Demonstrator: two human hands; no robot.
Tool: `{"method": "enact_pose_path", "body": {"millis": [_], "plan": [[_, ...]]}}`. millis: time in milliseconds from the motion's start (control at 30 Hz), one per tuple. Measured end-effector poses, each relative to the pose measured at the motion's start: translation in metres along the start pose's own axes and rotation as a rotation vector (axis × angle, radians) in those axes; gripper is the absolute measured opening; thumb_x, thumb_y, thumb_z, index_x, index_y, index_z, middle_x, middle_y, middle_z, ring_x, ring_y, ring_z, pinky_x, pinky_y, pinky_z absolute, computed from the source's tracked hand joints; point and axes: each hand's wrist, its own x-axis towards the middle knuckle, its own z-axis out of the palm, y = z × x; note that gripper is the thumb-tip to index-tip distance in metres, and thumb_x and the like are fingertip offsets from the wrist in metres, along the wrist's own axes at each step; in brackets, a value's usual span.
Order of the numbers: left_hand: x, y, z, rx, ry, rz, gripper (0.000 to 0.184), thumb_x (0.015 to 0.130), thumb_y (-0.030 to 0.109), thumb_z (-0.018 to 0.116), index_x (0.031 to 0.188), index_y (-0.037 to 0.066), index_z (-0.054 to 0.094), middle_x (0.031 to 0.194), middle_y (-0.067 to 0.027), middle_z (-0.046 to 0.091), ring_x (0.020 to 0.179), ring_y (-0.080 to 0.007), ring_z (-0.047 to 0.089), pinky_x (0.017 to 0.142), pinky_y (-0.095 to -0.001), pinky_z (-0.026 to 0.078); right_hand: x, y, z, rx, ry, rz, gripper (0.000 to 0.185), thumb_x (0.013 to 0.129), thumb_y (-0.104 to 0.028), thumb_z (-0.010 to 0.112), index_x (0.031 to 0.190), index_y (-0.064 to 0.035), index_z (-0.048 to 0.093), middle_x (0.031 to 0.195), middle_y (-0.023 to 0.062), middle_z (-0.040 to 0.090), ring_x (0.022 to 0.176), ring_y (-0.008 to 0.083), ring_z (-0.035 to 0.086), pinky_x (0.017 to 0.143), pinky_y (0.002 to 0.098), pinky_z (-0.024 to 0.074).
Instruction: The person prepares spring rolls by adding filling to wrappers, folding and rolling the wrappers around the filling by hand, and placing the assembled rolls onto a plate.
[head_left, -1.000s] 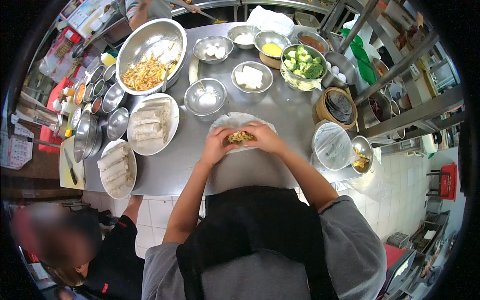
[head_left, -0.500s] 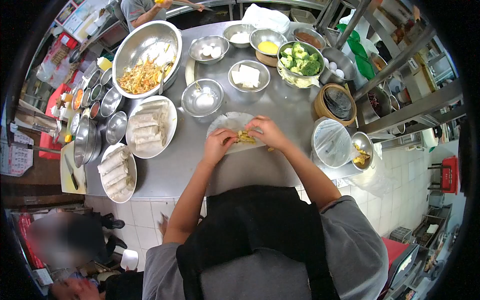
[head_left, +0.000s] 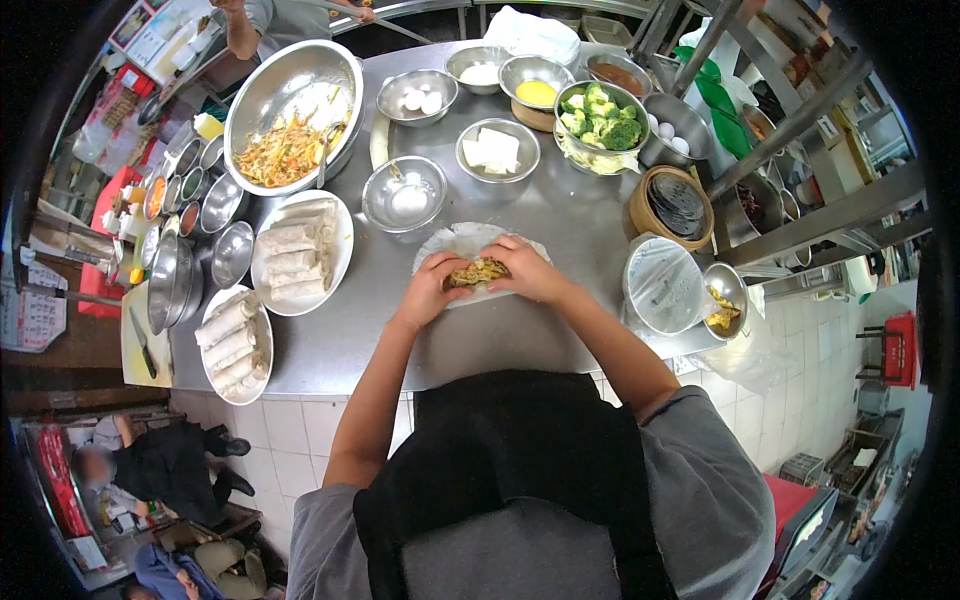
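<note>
On the steel table before me lies a round, pale, thin wrapper (head_left: 462, 236) with a mound of yellowish shredded filling (head_left: 478, 272) on its near part. My left hand (head_left: 436, 288) curls round the left end of the filling, thumb at the near side. From the right, my right hand (head_left: 527, 271) cups the other end in the same way. Both hands press the filling together, and their fingers hide its ends and part of the wrapper. To my left, finished white rolls (head_left: 293, 262) lie on an oval plate (head_left: 342, 262), with more rolls (head_left: 232, 345) on a second plate (head_left: 263, 378).
A big bowl (head_left: 350, 85) of shredded filling stands back left. Behind the wrapper are an almost bare steel bowl (head_left: 405, 195), tofu (head_left: 492, 150), broccoli (head_left: 606, 118) and eggs. A plastic-lined tub (head_left: 663, 287) stands right; a knife (head_left: 143, 343) lies far left. Other people are nearby.
My hands have moved from pinching at the filling to cupping it from both ends, and the filling is gathered into a tighter mound. The person across the table has shifted left.
</note>
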Motion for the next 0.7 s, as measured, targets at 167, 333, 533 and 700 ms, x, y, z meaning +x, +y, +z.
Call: {"method": "enact_pose_path", "body": {"millis": [167,333,533,700], "plan": [[0.001,-0.012,0.001,0.02,-0.055,-0.035,0.048,0.065,0.014,0.087,0.11,0.007,0.072,0.111,-0.0087,0.066,0.104,-0.0298,0.062,0.092,-0.0397,0.051,0.002,0.008,0.01,0.001,-0.035,0.012,0.05,0.072,-0.025,0.083,0.117,-0.0085,0.066,0.111,0.01,0.06,0.111,0.0314,0.058,0.096,0.0435,0.0454],[-0.002,0.003,-0.009,-0.008,0.04,-0.02,0.047,0.068,0.016,0.087,0.112,0.007,0.072,0.113,-0.0084,0.068,0.103,-0.0295,0.063,0.091,-0.0393,0.051,0.0,0.0,0.006,-0.005,0.02,-0.005,0.045,0.075,-0.023,0.081,0.115,-0.0081,0.066,0.11,0.0092,0.06,0.111,0.0309,0.057,0.097,0.0448,0.0442],[0.001,0.006,-0.007,-0.018,-0.036,-0.076,0.043,0.071,0.014,0.085,0.112,0.007,0.073,0.109,-0.0078,0.07,0.104,-0.0282,0.064,0.091,-0.0385,0.052,0.003,-0.008,0.015,-0.041,0.013,0.005,0.046,0.074,-0.026,0.08,0.115,-0.0079,0.067,0.111,0.0081,0.061,0.112,0.0303,0.055,0.098,0.0429,0.0435],[0.0,0.001,-0.005,-0.031,-0.051,-0.077,0.042,0.071,0.013,0.084,0.112,0.007,0.073,0.111,-0.008,0.068,0.103,-0.027,0.064,0.09,-0.038,0.052,0.003,-0.007,0.014,-0.014,0.015,-0.016,0.046,0.072,-0.018,0.082,0.114,-0.0059,0.069,0.111,0.009,0.062,0.11,0.0303,0.057,0.098,0.0413,0.0449]]}}
